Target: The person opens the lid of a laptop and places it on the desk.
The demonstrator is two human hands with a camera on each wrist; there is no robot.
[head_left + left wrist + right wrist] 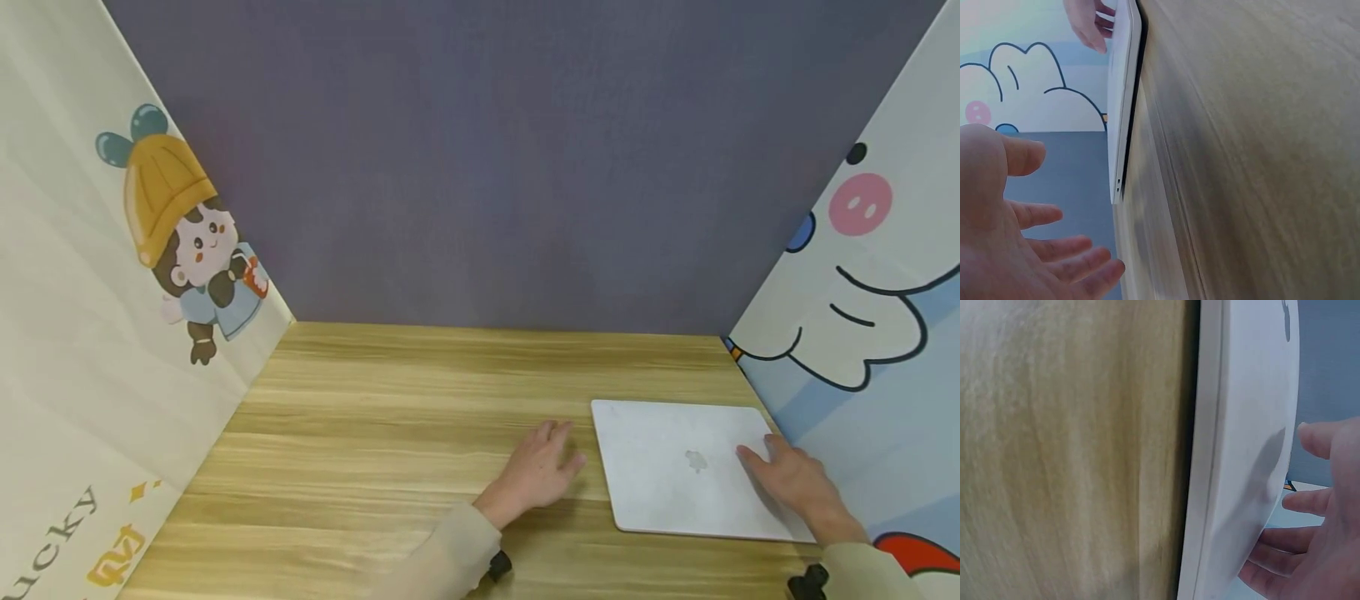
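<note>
A closed silver laptop with an apple logo lies flat on the wooden table, right of centre. To the left of its left edge is my left hand, fingers spread and apart from the laptop. In the left wrist view that hand shows its palm and loosely extended fingers, with the laptop's thin side edge beyond them. My right hand is over the laptop's right edge, thumb above the lid. The right wrist view shows this hand with relaxed fingers beside the laptop's far edge, its shadow falling on the lid.
The wooden table reaches back to a dark grey panel. A cream side wall with a cartoon child stands on the left. On the right, a wall with a cartoon pig rises close beside the laptop and my right hand.
</note>
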